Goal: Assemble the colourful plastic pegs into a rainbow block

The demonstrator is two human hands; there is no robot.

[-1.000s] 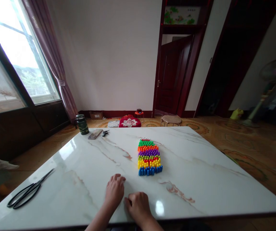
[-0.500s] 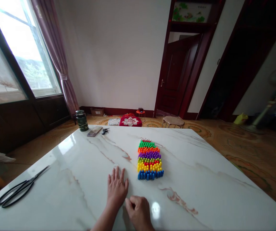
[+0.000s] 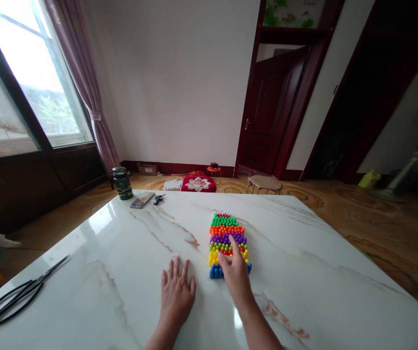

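A beaded piece [image 3: 225, 229] lies on the white marbled table [image 3: 121, 291], its rows of shiny beads coloured white, red, green, orange, purple, olive, yellow and blue. My right hand [image 3: 237, 278] is over its near part, index finger stretched toward the purple row and thumb apart from it. Whether the fingertips touch the beads I cannot tell. The hand hides part of the yellow and blue rows, and nothing shows between finger and thumb. Flat on the tabletop, left of the beads, rests my left hand [image 3: 178, 291] with fingers spread.
Black-handled scissors [image 3: 25, 294] lie at the table's left side. Toward the far left corner are a camouflage-patterned flask [image 3: 122, 183], a phone [image 3: 142, 200] and keys [image 3: 158, 199]. Beyond the table stand a round stool [image 3: 265, 183] and a red flowered cushion [image 3: 199, 183].
My right hand has moved from a loose fist near the front edge forward onto the beaded piece, its index finger now extended. My left hand stays flat. The view has shifted slightly.
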